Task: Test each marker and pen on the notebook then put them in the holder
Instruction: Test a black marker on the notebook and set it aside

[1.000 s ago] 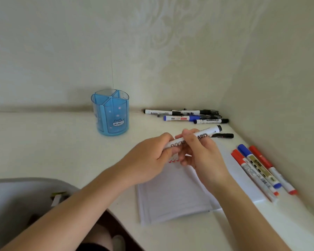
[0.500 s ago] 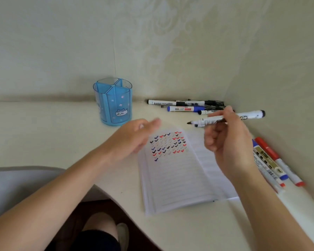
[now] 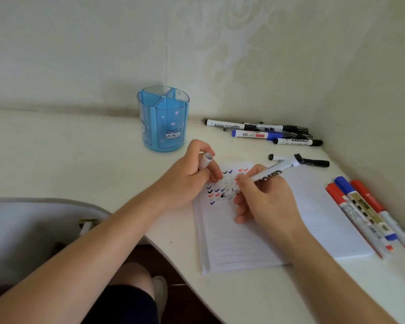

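Curled fingers of the left hand (image 3: 187, 176) pinch a white marker cap (image 3: 205, 161), open end up, just above the near-left corner of the notebook (image 3: 239, 242). Behind it the blue three-compartment pen holder (image 3: 163, 120) stands upright on the desk (image 3: 80, 155). The right hand (image 3: 264, 202) grips an uncapped whiteboard marker (image 3: 270, 174) in a writing pinch low on the barrel. Its black tip is down on the page among rows of coloured check marks (image 3: 220, 185). The long axis runs from the tip at lower left up to the black rear end at upper right, tilted well off the page. The marker looks light, stiff and smooth-sided, so it is best held near the tip for marking and at mid-barrel for dropping into the holder. The small cap could slip easily. More pens and markers (image 3: 262, 133) lie in a loose pile by the back wall, and three red and blue markers (image 3: 365, 213) lie side by side just beside the notebook's right edge.
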